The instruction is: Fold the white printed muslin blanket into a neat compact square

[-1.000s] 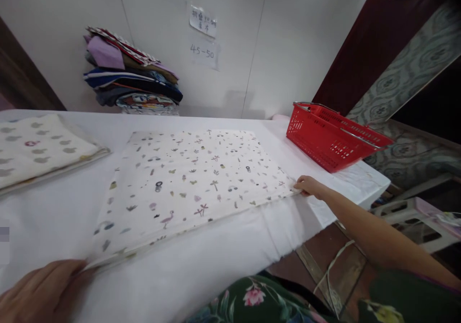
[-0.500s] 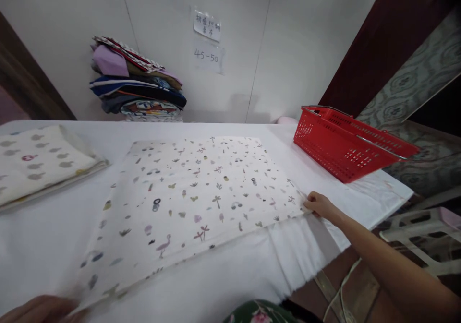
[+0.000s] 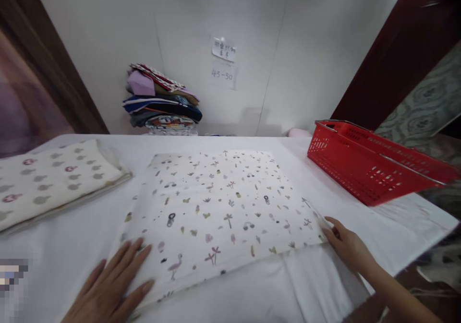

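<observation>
A white cloth [image 3: 219, 217] printed with small palm trees, flamingos and rainbows lies spread flat on the white-covered table. My left hand [image 3: 113, 282] rests palm down on its near left corner, fingers stretched and spread. At the near right corner, my right hand [image 3: 347, 248] touches the cloth's edge with its fingertips, the fingers slightly bent and apart. Part of the cloth's left edge is hidden under my left hand.
A folded white cloth with grey and pink apple-like prints [image 3: 54, 179] lies at the left. A stack of folded fabrics [image 3: 163, 102] stands against the wall. The red basket [image 3: 370, 164] sits at the table's right side. Paper notes [image 3: 223, 64] hang on the wall.
My left hand has come from the near left edge up onto the cloth and flattened with fingers spread. My right hand has loosened its pinch at the corner. The view has shifted left.
</observation>
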Available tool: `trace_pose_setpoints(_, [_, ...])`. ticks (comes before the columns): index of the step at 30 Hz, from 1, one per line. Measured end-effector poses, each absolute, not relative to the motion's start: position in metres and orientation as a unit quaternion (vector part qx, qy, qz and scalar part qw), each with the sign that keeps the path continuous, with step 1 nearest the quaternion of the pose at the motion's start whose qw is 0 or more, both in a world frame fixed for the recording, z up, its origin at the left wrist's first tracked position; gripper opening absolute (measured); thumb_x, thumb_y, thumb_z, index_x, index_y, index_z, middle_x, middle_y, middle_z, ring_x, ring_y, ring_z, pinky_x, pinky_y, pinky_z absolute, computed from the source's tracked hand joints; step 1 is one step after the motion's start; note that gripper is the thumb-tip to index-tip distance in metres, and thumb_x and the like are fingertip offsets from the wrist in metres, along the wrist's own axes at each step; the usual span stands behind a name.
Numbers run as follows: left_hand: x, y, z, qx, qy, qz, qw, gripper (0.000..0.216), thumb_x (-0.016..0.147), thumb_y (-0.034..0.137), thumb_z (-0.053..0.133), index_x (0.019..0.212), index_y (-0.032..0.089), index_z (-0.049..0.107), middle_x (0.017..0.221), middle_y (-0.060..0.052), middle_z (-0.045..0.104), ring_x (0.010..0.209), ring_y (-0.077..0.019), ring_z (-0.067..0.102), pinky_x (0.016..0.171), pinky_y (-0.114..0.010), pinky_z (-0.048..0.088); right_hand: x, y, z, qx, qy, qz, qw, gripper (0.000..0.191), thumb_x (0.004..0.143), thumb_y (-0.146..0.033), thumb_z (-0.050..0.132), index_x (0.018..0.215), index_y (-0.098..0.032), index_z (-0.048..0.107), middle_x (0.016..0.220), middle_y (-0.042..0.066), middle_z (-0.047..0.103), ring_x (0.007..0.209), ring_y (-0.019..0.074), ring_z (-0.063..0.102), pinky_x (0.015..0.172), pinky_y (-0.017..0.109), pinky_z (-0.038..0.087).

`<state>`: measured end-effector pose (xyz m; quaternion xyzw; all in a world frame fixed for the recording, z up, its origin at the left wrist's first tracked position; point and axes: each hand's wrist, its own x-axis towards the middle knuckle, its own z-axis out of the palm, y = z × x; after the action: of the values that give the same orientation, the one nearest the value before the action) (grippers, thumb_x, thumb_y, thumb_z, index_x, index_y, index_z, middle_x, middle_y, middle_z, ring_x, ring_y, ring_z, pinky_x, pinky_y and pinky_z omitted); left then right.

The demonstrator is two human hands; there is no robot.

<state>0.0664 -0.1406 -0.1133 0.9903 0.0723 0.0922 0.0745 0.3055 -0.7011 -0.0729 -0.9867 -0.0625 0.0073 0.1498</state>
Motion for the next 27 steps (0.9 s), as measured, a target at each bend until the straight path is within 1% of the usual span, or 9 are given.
trace_pose_setpoints(2, [0.064, -0.137, -0.116, 0.992, 0.070, 0.077, 0.065, 0.064, 0.082, 0.052, 0.044, 0.141, 0.038, 0.022, 0.147, 0.003, 0.027, 0.134, -0.0277, 0.026, 0.108, -0.053, 0.025, 0.307, -0.702, -0.075, -0.990, -0.083, -0.027, 0.111, 0.052, 0.086, -0.054, 0.033, 0.122, -0.021, 0.050, 0.082, 0.006, 0.065, 0.074, 0.0243, 0.063, 0.066, 0.036, 0.048])
trace_pose_setpoints(5, [0.068, -0.136, -0.114, 0.991, 0.087, 0.074, 0.069, 0.057, 0.085, 0.052, 0.040, 0.139, 0.037, 0.029, 0.146, 0.002, 0.029, 0.134, -0.0270, 0.027, 0.106, -0.054, 0.029, 0.314, -0.684, -0.071, -0.971, -0.175, -0.144, 0.076, 0.053, 0.086, -0.053, 0.034, 0.120, -0.017, 0.053, 0.103, 0.014, 0.063, 0.096, 0.0306, 0.060, 0.080, 0.045, 0.048])
trace_pose_setpoints(7, [0.076, -0.141, -0.106, 0.988, 0.101, 0.102, 0.060, 0.053, 0.088, 0.050, 0.032, 0.139, 0.037, 0.027, 0.147, 0.003, 0.028, 0.135, -0.0252, 0.025, 0.106, -0.054, 0.029, 0.320, -0.660, -0.065, -0.944, -0.243, -0.207, 0.084, 0.053, 0.087, -0.052, 0.036, 0.125, -0.017, 0.049, 0.123, 0.015, 0.054, 0.114, 0.0311, 0.050, 0.092, 0.048, 0.043])
trace_pose_setpoints(10, [0.091, -0.151, -0.094, 0.988, 0.084, 0.127, 0.022, 0.058, 0.086, 0.056, 0.036, 0.139, 0.032, 0.032, 0.148, -0.001, 0.026, 0.136, -0.0276, 0.023, 0.108, -0.054, 0.024, 0.335, -0.625, -0.066, -0.922, -0.322, -0.191, 0.100, 0.054, 0.090, -0.049, 0.035, 0.135, -0.019, 0.039, 0.143, 0.010, 0.036, 0.131, 0.0269, 0.032, 0.104, 0.045, 0.034])
trace_pose_setpoints(12, [0.098, -0.156, -0.089, 0.990, 0.078, 0.116, 0.001, 0.062, 0.082, 0.060, 0.039, 0.137, 0.030, 0.037, 0.147, -0.004, 0.028, 0.135, -0.0297, 0.026, 0.108, -0.054, 0.022, 0.347, -0.614, -0.076, -0.931, -0.332, -0.128, 0.076, 0.058, 0.090, -0.052, 0.032, 0.138, -0.021, 0.035, 0.145, 0.008, 0.031, 0.133, 0.0267, 0.027, 0.105, 0.047, 0.031])
trace_pose_setpoints(15, [0.100, -0.157, -0.086, 0.993, 0.088, 0.079, 0.000, 0.062, 0.083, 0.060, 0.038, 0.138, 0.030, 0.034, 0.146, -0.004, 0.030, 0.133, -0.0289, 0.029, 0.107, -0.053, 0.024, 0.364, -0.622, -0.103, -0.954, -0.291, -0.068, 0.031, 0.063, 0.087, -0.060, 0.027, 0.140, -0.025, 0.033, 0.144, 0.007, 0.035, 0.131, 0.0282, 0.032, 0.102, 0.054, 0.032])
trace_pose_setpoints(19, [0.095, -0.159, -0.078, 0.994, 0.100, 0.028, 0.031, 0.063, 0.085, 0.061, 0.034, 0.139, 0.030, 0.030, 0.148, -0.004, 0.025, 0.135, -0.0277, 0.025, 0.108, -0.053, 0.023, 0.376, -0.649, -0.136, -0.934, -0.328, -0.138, 0.020, 0.058, 0.088, -0.053, 0.027, 0.141, -0.029, 0.032, 0.143, 0.005, 0.035, 0.131, 0.0283, 0.031, 0.102, 0.055, 0.030])
trace_pose_setpoints(24, [0.102, -0.165, -0.051, 0.984, 0.148, -0.045, 0.090, 0.063, 0.086, 0.062, 0.027, 0.138, 0.028, 0.034, 0.148, -0.005, 0.026, 0.136, -0.0261, 0.024, 0.108, -0.052, 0.023, 0.381, -0.654, -0.138, -0.895, -0.406, -0.185, 0.021, 0.048, 0.086, -0.044, 0.027, 0.128, -0.034, 0.050, 0.139, 0.004, 0.043, 0.132, 0.0304, 0.030, 0.100, 0.060, 0.028])
trace_pose_setpoints(27, [0.127, -0.167, -0.034, 0.979, 0.179, -0.017, 0.091, 0.063, 0.086, 0.062, 0.026, 0.136, 0.026, 0.038, 0.147, -0.006, 0.028, 0.136, -0.0263, 0.022, 0.108, -0.052, 0.022, 0.389, -0.624, -0.123, -0.870, -0.449, -0.198, 0.036, 0.045, 0.084, -0.045, 0.031, 0.116, -0.031, 0.060, 0.139, 0.005, 0.043, 0.135, 0.0317, 0.019, 0.102, 0.062, 0.021])
